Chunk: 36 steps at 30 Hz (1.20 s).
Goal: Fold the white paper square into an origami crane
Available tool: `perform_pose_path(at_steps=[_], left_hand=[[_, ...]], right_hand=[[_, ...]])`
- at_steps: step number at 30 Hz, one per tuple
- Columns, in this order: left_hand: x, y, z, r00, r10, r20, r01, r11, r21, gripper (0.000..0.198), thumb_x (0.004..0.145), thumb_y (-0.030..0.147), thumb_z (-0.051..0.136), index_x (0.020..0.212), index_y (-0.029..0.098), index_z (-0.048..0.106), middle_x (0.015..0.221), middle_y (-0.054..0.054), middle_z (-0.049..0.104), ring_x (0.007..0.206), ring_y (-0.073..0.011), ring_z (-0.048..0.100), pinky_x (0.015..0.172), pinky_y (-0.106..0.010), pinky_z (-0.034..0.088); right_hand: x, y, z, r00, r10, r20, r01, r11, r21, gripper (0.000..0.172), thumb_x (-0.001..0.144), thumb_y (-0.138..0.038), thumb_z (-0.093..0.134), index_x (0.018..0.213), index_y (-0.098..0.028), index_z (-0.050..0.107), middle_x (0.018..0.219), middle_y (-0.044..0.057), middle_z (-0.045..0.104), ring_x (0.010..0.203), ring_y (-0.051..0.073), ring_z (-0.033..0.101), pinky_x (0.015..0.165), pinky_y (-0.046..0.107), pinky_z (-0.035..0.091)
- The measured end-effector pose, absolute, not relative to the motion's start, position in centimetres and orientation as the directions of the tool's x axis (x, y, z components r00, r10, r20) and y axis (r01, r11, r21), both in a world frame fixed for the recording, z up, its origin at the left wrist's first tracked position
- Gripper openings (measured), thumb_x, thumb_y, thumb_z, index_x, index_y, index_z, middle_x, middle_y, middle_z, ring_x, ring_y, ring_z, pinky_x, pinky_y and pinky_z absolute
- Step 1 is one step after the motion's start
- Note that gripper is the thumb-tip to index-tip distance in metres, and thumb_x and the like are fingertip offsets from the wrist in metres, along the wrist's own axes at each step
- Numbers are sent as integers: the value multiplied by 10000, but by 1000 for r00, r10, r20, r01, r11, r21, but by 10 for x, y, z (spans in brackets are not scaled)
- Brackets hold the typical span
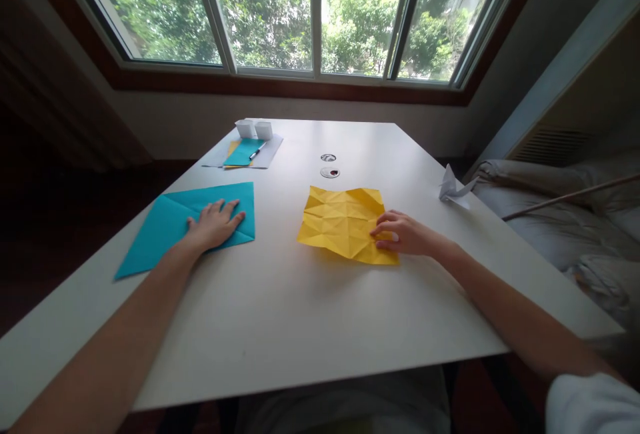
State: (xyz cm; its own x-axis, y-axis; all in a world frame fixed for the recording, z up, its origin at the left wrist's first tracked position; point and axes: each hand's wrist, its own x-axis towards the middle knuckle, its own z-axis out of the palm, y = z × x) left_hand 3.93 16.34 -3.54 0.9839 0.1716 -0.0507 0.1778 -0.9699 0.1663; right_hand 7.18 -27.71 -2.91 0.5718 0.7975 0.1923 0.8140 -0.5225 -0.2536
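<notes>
My left hand [214, 226] lies flat with fingers spread on a blue sheet of paper [155, 234], over its right part. That sheet has fold lines and a slanted left side. A square of yellow paper [343, 221], covered in crossing creases, sits in the middle of the white table, its front edge lifted slightly. At its right edge is my right hand [400, 233], fingers curled and fingertips over the paper, thumb close to them. The hand appears to pinch the sheet there; the underside of the grip is hidden.
At the back left are two small white paper boxes [254, 129] and a stack of blue, yellow and white sheets with a pen [257, 150]. Two round table inserts [329, 172] lie beyond the yellow paper. A folded white paper figure [455, 189] stands near the right edge.
</notes>
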Motion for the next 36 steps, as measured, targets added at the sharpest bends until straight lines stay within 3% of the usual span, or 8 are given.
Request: perform_pose_path(at_steps=[4, 9, 12, 14, 18, 27, 31, 36], left_hand=[[40, 154, -38, 991, 133, -18, 134, -977, 165, 689, 855, 618, 172, 1361, 169, 305, 1420, -218, 259, 1264, -446, 234, 870, -713, 213], [35, 123, -25, 991, 33, 127, 15, -991, 133, 577, 895, 525, 181, 1290, 180, 421, 1415, -175, 293, 1297, -391, 203, 965, -664, 134], [25, 84, -16, 969, -171, 177, -194, -973, 122, 486, 910, 473, 198, 1220, 237, 487, 1355, -70, 412, 1285, -226, 294, 1059, -407, 233], [14, 54, -15, 886, -419, 197, -446, -887, 119, 469, 912, 461, 219, 1182, 226, 521, 1304, -78, 470, 1251, -229, 354, 1043, -415, 262], [-9, 9, -23, 779, -622, 76, -627, -771, 111, 499, 877, 534, 296, 1284, 276, 425, 1399, -76, 374, 1319, -281, 252, 1070, -498, 154], [-14, 7, -33, 772, -629, -94, -608, -773, 180, 619, 846, 600, 292, 1379, 288, 268, 1472, -85, 216, 1344, -314, 167, 1059, -486, 193], [-13, -1, -41, 781, -618, -88, -596, -781, 187, 699, 847, 620, 232, 1424, 239, 126, 1494, -71, 117, 1362, -311, 43, 1073, -501, 134], [-15, -4, -46, 787, -610, -86, -593, -788, 164, 758, 846, 630, 192, 1431, 175, 27, 1493, -83, 45, 1363, -296, -5, 1084, -483, 90]], right_hand=[[70, -279, -29, 574, 811, 113, 790, -511, -338, 379, 752, -460, 593, 1067, -249, 604, 1302, 98, 455, 1188, 260, 433, 983, 444, 345], [64, -275, -27, 546, 838, 26, 766, -486, -420, 473, 778, -452, 557, 1212, -266, 518, 1356, 98, 415, 1267, 261, 354, 1062, 486, 202], [58, -268, -23, 526, 851, 3, 767, -473, -434, 459, 778, -421, 560, 1211, -275, 514, 1365, 93, 409, 1283, 269, 333, 1066, 540, 111], [52, -261, -21, 499, 867, -1, 784, -452, -425, 449, 773, -412, 566, 1199, -275, 521, 1352, 91, 427, 1270, 264, 356, 1061, 558, 77], [39, -251, -14, 459, 888, 7, 846, -435, -308, 413, 781, -444, 549, 1155, -270, 544, 1291, 95, 492, 1196, 256, 447, 1050, 577, 33], [22, -233, -17, 451, 883, 132, 892, -445, -76, 289, 882, -364, 419, 973, -186, 628, 1058, 95, 638, 1079, 236, 527, 1012, 449, 304], [18, -221, -37, 563, 814, 143, 826, -555, -99, 485, 908, -370, 341, 1304, -98, 412, 1374, 151, 391, 1292, 275, 314, 1040, 436, 301], [36, -229, -48, 627, 779, -14, 763, -618, -189, 781, 841, -623, 289, 1424, -120, 157, 1476, 127, 146, 1362, 272, 121, 1102, 441, 163]])
